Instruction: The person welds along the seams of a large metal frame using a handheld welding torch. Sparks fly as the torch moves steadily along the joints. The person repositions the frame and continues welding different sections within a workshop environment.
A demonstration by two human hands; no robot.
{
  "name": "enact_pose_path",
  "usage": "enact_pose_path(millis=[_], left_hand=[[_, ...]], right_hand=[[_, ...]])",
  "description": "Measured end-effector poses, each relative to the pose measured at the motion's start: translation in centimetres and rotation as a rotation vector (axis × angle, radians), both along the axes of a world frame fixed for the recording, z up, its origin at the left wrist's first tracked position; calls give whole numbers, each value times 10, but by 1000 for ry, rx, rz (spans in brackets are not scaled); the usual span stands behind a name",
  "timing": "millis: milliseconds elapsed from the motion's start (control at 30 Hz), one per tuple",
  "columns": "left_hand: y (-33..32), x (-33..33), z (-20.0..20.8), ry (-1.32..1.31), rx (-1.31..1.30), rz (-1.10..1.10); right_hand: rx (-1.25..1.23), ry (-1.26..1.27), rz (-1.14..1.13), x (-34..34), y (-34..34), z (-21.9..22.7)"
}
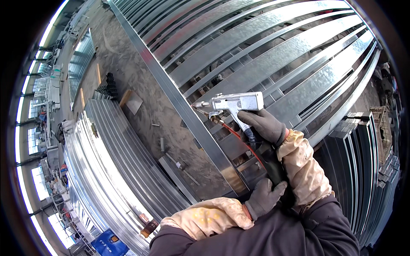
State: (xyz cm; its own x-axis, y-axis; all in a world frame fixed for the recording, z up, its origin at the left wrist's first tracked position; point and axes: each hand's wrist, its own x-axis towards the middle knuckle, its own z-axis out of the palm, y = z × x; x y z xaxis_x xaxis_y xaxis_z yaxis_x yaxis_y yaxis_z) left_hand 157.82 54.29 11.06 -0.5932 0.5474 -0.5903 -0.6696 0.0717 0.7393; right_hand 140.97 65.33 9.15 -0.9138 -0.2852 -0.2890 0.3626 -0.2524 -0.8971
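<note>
Nearest, left hand [264, 197], gloved, clenched on black hose bundle [273, 168]. Beyond it, right hand [264, 126], gloved, grasping grip of silver handheld welding gun [234, 103], nozzle pointing left over galvanized steel frame [273, 59]. Far left, stacked steel tubes [115, 158] on concrete floor [136, 77].

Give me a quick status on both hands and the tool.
Right hand gripping silver welding gun, nozzle at galvanized frame. Left hand holding black cable. Nothing blocking the nozzle.
</note>
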Motion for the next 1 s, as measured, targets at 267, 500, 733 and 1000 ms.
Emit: enact_pose_path(millis=[267,500,733,1000], left_hand=[[-1,-5,9,-76,-55,-53],[2,4,0,-24,-38,10],[5,7,1,-77,22,66],[3,9,3,-63,-27,-2]], right_hand=[[35,-87,17,0,1,-9],[-39,-208,67,1,3,2],[53,-17,-13,4,0,-14],[35,-34,-8,9,1,-10]])
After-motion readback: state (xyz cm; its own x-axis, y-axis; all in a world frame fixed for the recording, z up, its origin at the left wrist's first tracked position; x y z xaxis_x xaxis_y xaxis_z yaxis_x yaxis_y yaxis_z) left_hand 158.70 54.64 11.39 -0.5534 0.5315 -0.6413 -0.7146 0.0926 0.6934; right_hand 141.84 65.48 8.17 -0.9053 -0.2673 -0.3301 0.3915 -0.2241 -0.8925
